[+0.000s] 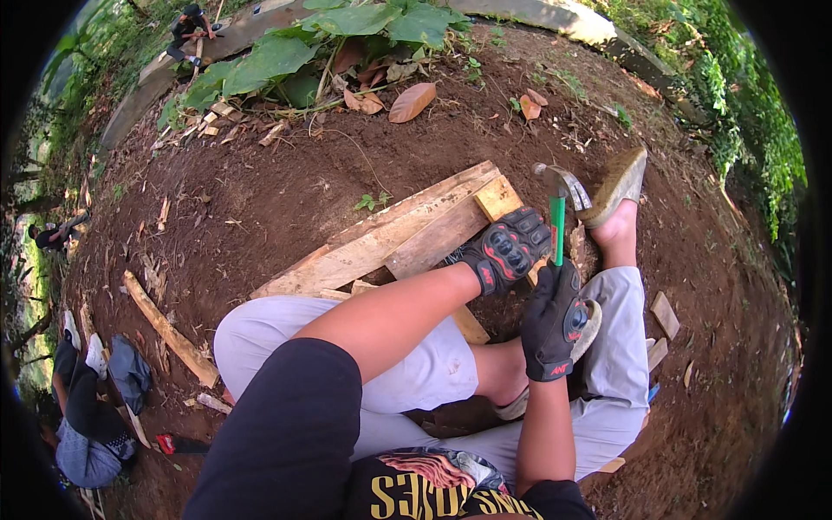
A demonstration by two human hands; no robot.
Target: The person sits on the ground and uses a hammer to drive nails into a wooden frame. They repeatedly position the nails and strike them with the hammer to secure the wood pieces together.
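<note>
In the head view, the ground [269, 186] is bare reddish-brown soil, sloping and strewn with chips and dry leaves. The person sits low on it, legs in pale trousers [617, 334] bent to both sides. The right hand [555, 321], gloved in black, has its grip closed around the green handle of the hammer [557, 227]; the tool stands in front of the right shin, head at the far end, and overlaps a shoe [622, 184] in sight. The left hand [507, 247], gloved alike, lies over a short block [498, 198], its grip bent downward; whether it pinches anything, I cannot tell. Long planks [373, 236] lie on the soil, running from beyond the left knee to that block.

Small offcuts [665, 315] lie to the right. To the left is a split pole [169, 329], with a red-handled tool [179, 445] nearer. On the near left edge sits a co-worker [91, 407]; a second person [189, 35] sits at the far left. Large-leaved plants [277, 65] grow at the far side before a low concrete edge [576, 19], and green foliage [754, 113] borders the right.
</note>
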